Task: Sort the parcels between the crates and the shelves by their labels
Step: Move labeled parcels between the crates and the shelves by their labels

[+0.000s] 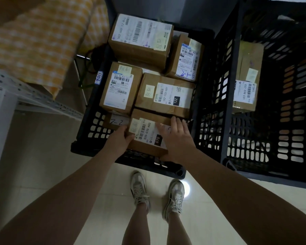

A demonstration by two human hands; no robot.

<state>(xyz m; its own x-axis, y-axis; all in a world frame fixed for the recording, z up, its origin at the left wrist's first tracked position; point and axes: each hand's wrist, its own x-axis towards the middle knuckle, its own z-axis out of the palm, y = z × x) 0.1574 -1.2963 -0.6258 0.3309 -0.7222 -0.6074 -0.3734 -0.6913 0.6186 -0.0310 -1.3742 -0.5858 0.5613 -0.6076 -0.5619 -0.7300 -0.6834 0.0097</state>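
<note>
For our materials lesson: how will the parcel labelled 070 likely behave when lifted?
The 070 parcel looks stiff: a cardboard box with square edges. It is probably not slippery, since plain card gives the left hand and right hand grip. With flat faces, it is unlikely to roll.

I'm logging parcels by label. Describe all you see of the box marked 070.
The 070 box is brown cardboard with a white barcode label reading 070-070-A80 and a black 070 patch. It lies at the near end of the black crate. The left hand grips its left side; the right hand lies over its right end.
</note>
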